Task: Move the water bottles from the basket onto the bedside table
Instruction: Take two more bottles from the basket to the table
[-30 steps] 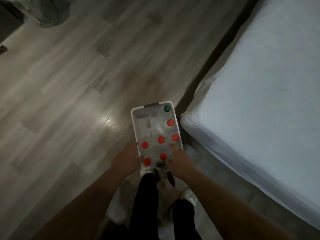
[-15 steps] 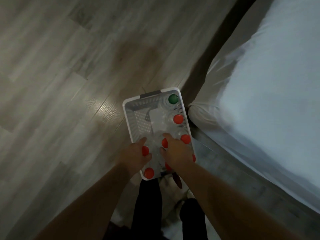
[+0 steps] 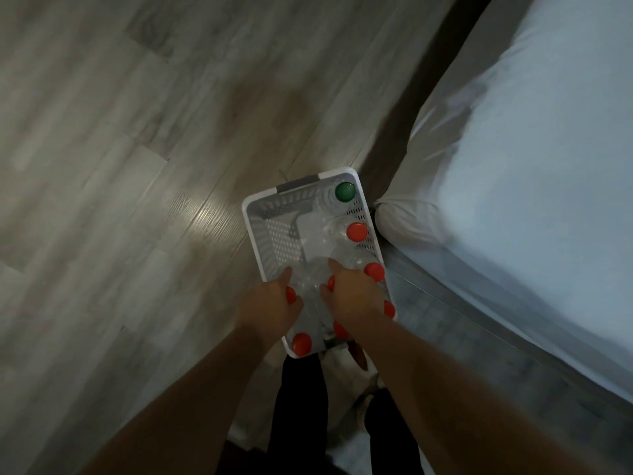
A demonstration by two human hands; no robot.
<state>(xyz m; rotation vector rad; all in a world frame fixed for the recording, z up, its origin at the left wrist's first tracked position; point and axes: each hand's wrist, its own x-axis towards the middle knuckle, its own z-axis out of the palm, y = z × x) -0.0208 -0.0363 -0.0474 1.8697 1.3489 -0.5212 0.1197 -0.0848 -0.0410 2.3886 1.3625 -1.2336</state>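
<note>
**Both hands down in the basket, bottles upright under them**

Head view: the basket point(image 3: 245, 217) sits on the floor point(image 3: 137, 166) at lower centre of the frame, its long side running up the frame close beside the bed point(image 3: 513, 166) corner at right. The bottles point(image 3: 357, 232) stand upright with caps towards the camera, so their long axis points up at the hands. They crowd the right side and the near end. A green-capped bottle point(image 3: 345, 192) stands in the far right corner, and the far left part holds none.

The left hand point(image 3: 270, 303) lies over the near left rim, touching the left bottle point(image 3: 290, 294). Its fingers are hidden under the hand, so I cannot tell whether that grip is closed.

The right hand point(image 3: 356, 296) is just right of it. Two of its digits flank the cap of the centre bottle point(image 3: 330, 282) and appear to pinch its neck.

Each hand is nearest its own bottle, so a straight lift looks likely. The bench is out of frame.
</note>
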